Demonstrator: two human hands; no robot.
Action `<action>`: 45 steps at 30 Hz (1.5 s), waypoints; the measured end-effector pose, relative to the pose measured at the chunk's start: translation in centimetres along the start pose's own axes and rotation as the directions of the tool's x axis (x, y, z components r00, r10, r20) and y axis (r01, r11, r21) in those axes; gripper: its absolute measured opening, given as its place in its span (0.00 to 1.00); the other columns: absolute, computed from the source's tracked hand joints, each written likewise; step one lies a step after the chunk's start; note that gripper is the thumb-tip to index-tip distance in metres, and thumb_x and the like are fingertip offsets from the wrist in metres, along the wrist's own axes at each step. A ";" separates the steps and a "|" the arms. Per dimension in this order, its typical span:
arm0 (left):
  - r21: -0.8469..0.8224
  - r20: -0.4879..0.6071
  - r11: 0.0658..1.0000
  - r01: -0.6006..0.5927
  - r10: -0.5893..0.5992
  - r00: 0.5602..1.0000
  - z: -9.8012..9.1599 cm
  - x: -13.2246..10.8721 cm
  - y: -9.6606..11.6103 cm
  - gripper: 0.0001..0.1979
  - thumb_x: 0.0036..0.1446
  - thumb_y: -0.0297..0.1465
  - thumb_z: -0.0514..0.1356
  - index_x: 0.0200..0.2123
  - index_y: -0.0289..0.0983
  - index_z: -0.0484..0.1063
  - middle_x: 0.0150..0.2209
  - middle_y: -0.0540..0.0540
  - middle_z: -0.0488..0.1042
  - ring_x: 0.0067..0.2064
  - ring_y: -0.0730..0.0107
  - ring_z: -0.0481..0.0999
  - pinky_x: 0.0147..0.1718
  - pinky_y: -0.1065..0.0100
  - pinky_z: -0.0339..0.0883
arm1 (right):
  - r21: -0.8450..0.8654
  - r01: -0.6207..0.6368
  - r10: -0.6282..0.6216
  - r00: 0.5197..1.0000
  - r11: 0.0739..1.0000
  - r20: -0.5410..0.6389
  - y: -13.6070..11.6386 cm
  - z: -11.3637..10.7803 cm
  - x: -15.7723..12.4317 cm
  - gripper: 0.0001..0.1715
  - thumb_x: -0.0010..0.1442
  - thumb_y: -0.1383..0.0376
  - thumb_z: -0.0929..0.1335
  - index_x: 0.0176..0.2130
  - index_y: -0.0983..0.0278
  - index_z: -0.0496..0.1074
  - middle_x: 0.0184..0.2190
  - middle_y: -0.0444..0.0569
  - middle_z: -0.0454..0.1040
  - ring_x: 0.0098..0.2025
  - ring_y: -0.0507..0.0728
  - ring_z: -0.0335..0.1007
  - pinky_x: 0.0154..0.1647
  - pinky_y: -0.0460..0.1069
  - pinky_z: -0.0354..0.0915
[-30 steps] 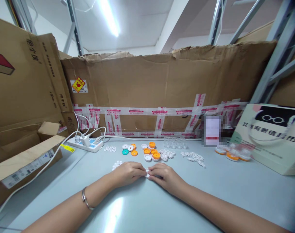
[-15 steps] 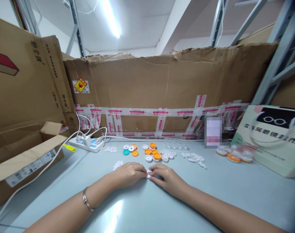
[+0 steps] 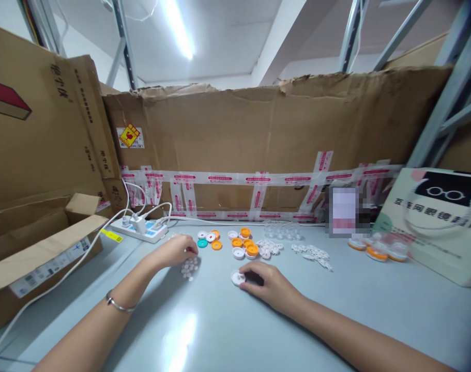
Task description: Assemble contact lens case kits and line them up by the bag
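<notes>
My right hand (image 3: pixel 272 284) pinches the edge of a white round cap (image 3: pixel 235 279) on the table, thumb on the near side and fingers on the far side. A small pale piece seems to sit inside the cap. Away to the left, my left hand (image 3: pixel 177 250) reaches over small white pieces, its fingers curled down and closed. Whatever is between those fingertips is hidden. Just below it lies a loose pile of small white discs (image 3: pixel 188 268). Behind my hands are orange caps (image 3: pixel 252 250), white caps (image 3: pixel 238 253) and a teal cap (image 3: pixel 202 243).
White small parts (image 3: pixel 269 249) and linked white pieces (image 3: pixel 312 253) lie at the back right, before clear plastic cups (image 3: pixel 284 231). Lidded containers (image 3: pixel 377 253) stand by a paper bag (image 3: pixel 432 227). A power strip (image 3: pixel 142 230) and open carton (image 3: pixel 45 258) are left; cardboard (image 3: pixel 219 134) walls the back.
My left hand has left the white cap and moved left and back to the small white pieces. My right hand stays at the cap, which now shows more fully.
</notes>
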State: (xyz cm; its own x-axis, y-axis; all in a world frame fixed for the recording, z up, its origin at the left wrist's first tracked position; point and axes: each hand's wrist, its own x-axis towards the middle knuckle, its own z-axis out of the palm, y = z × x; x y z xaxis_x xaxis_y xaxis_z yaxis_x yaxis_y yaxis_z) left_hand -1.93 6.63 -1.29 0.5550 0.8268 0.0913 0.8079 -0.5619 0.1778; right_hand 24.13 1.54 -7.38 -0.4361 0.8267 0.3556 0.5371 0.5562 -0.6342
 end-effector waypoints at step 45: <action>0.030 -0.089 0.998 -0.051 0.053 0.995 4.0 1.6 3.5 0.09 0.47 0.20 0.54 0.30 0.35 0.73 0.30 0.46 0.76 0.32 0.69 0.73 0.32 0.73 0.62 | 0.074 -0.039 0.030 0.993 0.997 0.118 0.2 0.0 0.3 0.15 0.49 0.63 0.69 0.40 0.60 0.72 0.38 0.48 0.66 0.42 0.57 0.64 0.45 0.52 0.62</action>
State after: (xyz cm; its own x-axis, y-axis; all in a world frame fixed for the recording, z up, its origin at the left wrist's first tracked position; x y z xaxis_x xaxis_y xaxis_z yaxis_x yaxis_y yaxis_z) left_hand 2.52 5.87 -4.43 0.5774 0.7946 0.1879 0.7841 -0.6038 0.1439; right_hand 24.08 1.90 -7.40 -0.5024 0.8268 0.2529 0.4987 0.5161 -0.6964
